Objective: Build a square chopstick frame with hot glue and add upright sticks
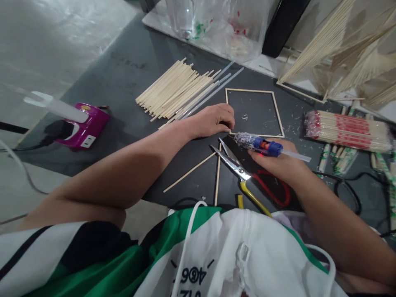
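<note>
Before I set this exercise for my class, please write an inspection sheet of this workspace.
Surface: dark grey table, wispy strands on it.
Job's things: stick frame, four-sided; blue glue gun, tip by the frame's near left corner; stick pile, translucent rods alongside.
Clutter: open scissors, two loose sticks, a yellow piece near the table's near edge; wrapped stick bundle at right.
Hands: left hand at the frame's near left corner, firmness of grip unclear; right hand holds the glue gun.
Cables: black cord and plug at the magenta socket block, left; black cable, right.
Surroundings: plastic bags behind; fanned stick pieces, far right.
</note>
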The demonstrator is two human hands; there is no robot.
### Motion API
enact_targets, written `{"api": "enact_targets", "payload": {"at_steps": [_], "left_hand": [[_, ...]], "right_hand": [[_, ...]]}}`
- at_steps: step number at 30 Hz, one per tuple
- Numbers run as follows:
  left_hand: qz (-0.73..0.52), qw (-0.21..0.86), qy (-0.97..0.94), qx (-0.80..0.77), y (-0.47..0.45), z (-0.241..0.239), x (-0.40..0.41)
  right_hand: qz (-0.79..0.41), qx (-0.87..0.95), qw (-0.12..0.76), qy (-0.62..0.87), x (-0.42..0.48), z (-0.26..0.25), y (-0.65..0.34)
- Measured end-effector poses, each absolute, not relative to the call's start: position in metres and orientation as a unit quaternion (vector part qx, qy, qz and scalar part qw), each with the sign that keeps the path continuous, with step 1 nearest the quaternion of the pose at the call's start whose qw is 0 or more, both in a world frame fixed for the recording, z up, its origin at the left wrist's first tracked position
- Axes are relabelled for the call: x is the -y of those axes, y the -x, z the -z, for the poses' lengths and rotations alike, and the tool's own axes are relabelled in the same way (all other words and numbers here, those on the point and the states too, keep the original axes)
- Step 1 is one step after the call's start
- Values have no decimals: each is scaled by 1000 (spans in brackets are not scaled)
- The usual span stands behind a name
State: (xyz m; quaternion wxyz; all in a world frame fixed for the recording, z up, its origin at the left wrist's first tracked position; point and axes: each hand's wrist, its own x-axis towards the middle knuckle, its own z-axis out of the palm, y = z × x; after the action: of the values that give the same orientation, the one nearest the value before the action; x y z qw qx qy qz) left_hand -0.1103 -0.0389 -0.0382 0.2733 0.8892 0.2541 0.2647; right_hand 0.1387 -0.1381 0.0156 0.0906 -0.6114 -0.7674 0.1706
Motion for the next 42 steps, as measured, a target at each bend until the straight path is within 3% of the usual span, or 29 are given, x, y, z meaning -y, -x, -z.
{"api": "enact_targets", "payload": {"at_steps": [6, 18, 22, 25, 29, 33, 39, 42], "left_hand": [[-258, 273, -889, -261, 110, 39, 39], [-259, 268, -891, -259, 111, 39, 38], [-272, 271, -888, -253, 111, 42, 37], [-274, 271, -888, -252, 112, 42, 36], [-253, 254, -894, -269, 113, 38, 38], [-230, 246, -898, -282, 115, 34, 38], [-216, 243, -900, -292, 117, 33, 38], [-212, 239, -901, -293, 118, 33, 38]], "right_hand": [[-175, 762, 122, 612, 136, -11, -142], [-193, 760, 89, 614, 135, -18, -150], [-203, 766, 133, 595, 143, -28, -177], [-146, 811, 150, 547, 152, -33, -207], [-41, 875, 100, 471, 159, -25, -265], [-12, 864, 35, 502, 166, -3, -333], [-58, 823, 15, 565, 172, 5, -383], [-7, 837, 35, 546, 172, -15, -359]]}}
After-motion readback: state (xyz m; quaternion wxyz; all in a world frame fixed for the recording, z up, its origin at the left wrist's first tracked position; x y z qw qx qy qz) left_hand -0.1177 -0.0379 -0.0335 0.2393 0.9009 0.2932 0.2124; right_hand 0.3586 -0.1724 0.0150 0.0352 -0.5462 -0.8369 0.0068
